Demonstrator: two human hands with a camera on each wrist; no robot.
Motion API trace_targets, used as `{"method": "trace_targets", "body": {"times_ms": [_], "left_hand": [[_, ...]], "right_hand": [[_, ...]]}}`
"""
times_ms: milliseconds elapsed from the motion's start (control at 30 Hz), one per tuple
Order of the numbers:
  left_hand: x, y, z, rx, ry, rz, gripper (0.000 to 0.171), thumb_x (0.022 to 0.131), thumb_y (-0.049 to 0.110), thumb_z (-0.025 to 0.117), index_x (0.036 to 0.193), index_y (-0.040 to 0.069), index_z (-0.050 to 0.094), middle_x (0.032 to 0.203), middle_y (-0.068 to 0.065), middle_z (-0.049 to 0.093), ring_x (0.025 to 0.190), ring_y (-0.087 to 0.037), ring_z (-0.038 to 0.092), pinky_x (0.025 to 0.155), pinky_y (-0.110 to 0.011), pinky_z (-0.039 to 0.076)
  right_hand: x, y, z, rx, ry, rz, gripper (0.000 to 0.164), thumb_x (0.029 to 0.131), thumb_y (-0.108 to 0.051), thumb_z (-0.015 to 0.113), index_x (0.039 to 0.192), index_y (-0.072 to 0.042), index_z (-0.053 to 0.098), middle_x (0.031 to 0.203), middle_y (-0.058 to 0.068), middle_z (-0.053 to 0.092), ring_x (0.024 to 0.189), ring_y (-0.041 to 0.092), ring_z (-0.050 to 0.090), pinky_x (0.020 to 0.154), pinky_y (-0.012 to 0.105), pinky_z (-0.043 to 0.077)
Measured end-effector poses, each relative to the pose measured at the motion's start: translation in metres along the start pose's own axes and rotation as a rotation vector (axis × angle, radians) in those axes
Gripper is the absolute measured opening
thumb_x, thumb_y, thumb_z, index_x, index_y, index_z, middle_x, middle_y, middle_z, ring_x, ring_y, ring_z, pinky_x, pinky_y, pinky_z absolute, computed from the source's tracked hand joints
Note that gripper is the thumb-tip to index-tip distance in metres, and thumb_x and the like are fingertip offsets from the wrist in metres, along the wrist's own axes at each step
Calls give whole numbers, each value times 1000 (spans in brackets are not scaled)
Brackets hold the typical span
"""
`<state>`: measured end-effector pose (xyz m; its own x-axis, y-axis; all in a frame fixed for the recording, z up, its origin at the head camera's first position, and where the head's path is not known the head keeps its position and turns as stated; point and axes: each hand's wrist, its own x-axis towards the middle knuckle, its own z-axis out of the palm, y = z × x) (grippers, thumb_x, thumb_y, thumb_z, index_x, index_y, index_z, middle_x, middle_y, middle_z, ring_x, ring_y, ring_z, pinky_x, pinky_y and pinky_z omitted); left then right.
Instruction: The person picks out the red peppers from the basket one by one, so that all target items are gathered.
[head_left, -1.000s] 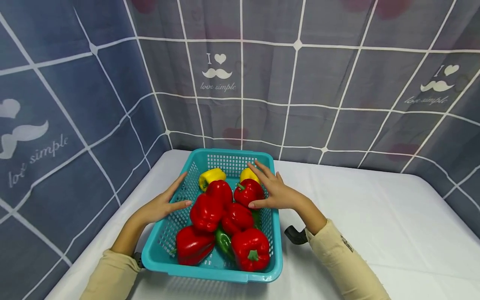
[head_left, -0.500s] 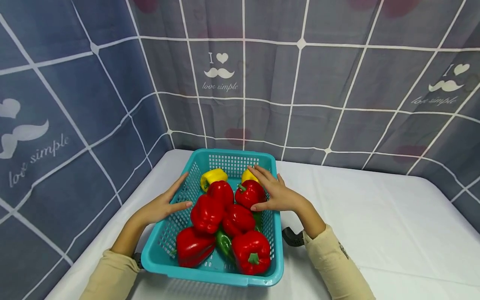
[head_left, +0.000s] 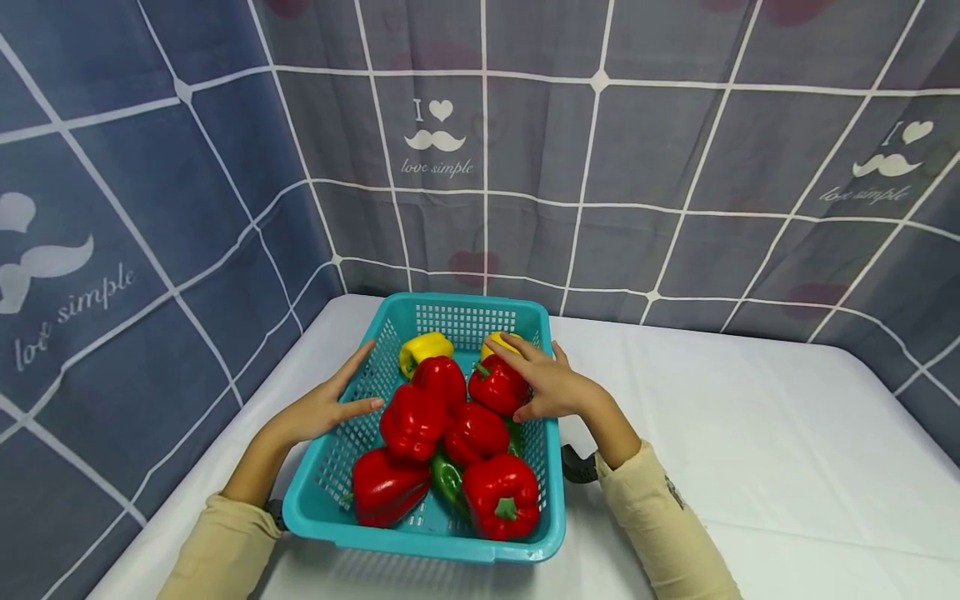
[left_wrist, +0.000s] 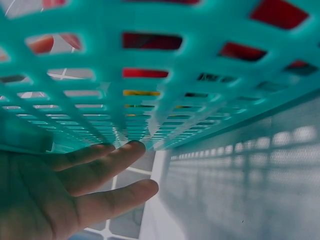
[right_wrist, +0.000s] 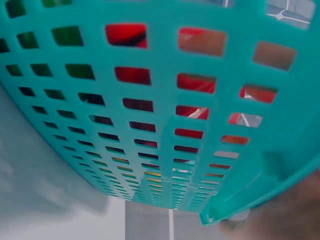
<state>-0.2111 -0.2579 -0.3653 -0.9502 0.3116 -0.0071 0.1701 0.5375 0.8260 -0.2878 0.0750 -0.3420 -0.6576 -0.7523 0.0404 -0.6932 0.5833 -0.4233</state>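
Observation:
A turquoise plastic basket with perforated sides holds several red bell peppers, two yellow bell peppers and green peppers. My left hand straddles the basket's left rim, thumb over the inside. In the left wrist view its straight fingers extend along the outer wall. My right hand reaches over the right rim, fingers spread across the back-right red bell pepper, thumb at its near side. Firm contact there is unclear. The right wrist view shows mostly the perforated wall and a blurred hand part.
The basket stands on a white-covered table. Grey-blue grid-patterned curtains rise behind and to the left of it. A black curved mount juts from the right wrist beside the basket.
My right thumb has drawn in toward the back-right red bell pepper, and the right fingers have settled slightly lower over it. The left hand and basket look nearly the same.

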Motion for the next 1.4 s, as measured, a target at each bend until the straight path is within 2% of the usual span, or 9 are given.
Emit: {"method": "trace_targets", "body": {"times_ms": [100, 200, 400, 567, 867, 1100, 1267, 1400], "left_hand": [[1, 1, -1, 14, -1, 2, 87, 86, 32, 56, 148, 22, -4, 153, -17, -1, 133, -48, 13, 89, -60, 38], [1, 1, 0, 17, -1, 6, 87, 86, 32, 56, 148, 21, -4, 153, -17, -1, 134, -48, 11, 91, -62, 35], [1, 2, 0, 18, -3, 8, 87, 86, 32, 57, 148, 22, -4, 153, -17, -1, 134, -48, 10, 92, -63, 32], [0, 1, 0, 16, 0, 10, 88, 86, 31, 57, 148, 21, -5, 153, -18, 0, 134, -48, 11, 92, -63, 32], [0, 0, 0, -10, -5, 20, 87, 86, 29, 57, 148, 22, -5, 152, -19, -1, 133, -50, 12, 88, -59, 39], [-2, 0, 2, -29, 0, 27, 86, 87, 27, 56, 148, 23, -5, 152, -19, -1, 132, -51, 14, 86, -57, 42], [-5, 1, 3, -38, -15, 20, 86, 87, 26, 56, 148, 21, -6, 152, -20, -2, 131, -52, 14, 83, -57, 44], [-4, 2, 4, -26, -6, 34, 86, 87, 25, 55, 148, 21, -6, 152, -19, -2, 131, -52, 16, 83, -57, 43]], "right_hand": [[0, -3, -1, -22, -28, 33, 100, 67, -15, 77, 147, -25, 17, 152, 11, 17, 137, 35, 18, 100, 68, -1], [1, -5, -1, -45, -44, 69, 97, 67, -14, 77, 146, -28, 20, 148, 9, 27, 135, 34, 25, 101, 67, -1], [0, -5, 1, -56, -28, 91, 88, 71, -14, 75, 143, -30, 28, 139, 8, 41, 128, 30, 36, 102, 65, 3], [-1, -4, 2, -52, 5, 57, 84, 72, -19, 74, 142, -29, 30, 137, 9, 43, 126, 30, 38, 101, 66, 3], [-1, 1, 3, 75, 65, 30, 81, 69, -24, 76, 139, -27, 36, 131, 12, 43, 123, 29, 37, 102, 65, 6], [-1, 4, 6, 121, 118, -1, 79, 68, -27, 75, 138, -25, 39, 129, 10, 44, 121, 28, 37, 101, 65, 9], [-3, 3, 7, 155, 112, -7, 79, 69, -29, 75, 139, -23, 38, 128, 10, 44, 121, 27, 37, 100, 66, 9], [-4, 3, 4, 170, 160, -25, 81, 67, -27, 76, 138, -22, 38, 126, 10, 46, 120, 26, 37, 100, 66, 10]]}}
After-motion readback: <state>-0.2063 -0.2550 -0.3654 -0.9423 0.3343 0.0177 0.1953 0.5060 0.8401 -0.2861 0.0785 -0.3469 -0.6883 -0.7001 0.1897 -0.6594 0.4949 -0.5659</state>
